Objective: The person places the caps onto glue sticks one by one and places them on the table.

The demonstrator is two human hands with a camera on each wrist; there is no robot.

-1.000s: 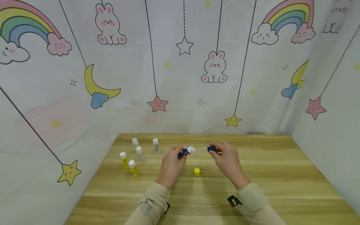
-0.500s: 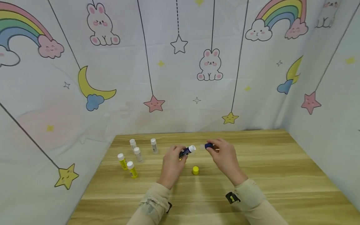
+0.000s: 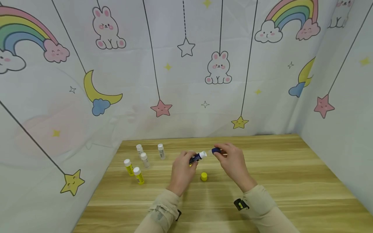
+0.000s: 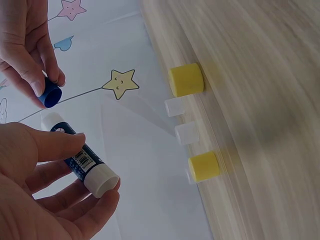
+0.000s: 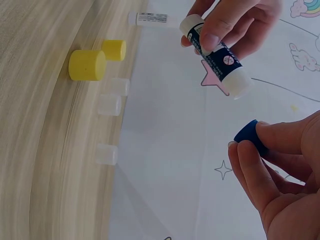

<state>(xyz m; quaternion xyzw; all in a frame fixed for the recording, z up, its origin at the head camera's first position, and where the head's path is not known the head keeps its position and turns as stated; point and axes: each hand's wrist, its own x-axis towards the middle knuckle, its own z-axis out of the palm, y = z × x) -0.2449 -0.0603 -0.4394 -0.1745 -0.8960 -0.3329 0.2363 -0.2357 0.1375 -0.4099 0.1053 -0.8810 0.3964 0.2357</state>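
Note:
My left hand (image 3: 183,170) grips a dark blue glue stick (image 4: 80,155) with white ends, its label and barcode showing in the left wrist view. The stick is tilted, its uncapped white end towards my right hand (image 3: 234,163). That hand pinches a dark blue cap (image 5: 252,137) between thumb and fingers. In the left wrist view the cap's hollow opening shows. A short gap lies between cap and stick. Below the hands, a yellow cap (image 3: 204,176) stands on the wooden table (image 3: 276,181). Another yellow cap (image 4: 203,166) is mostly hidden behind my left hand in the head view.
At the table's left stand two yellow glue sticks (image 3: 139,176) and several white ones (image 3: 161,151), all with white ends up. Several translucent caps (image 5: 110,104) stand near the yellow caps. A white printed cloth (image 3: 186,84) hangs behind the table and along its sides.
The left hand has moved slightly right with the glue stick, and the right hand slightly left with the blue cap. The gap between them is narrower. The head view has shifted a little.

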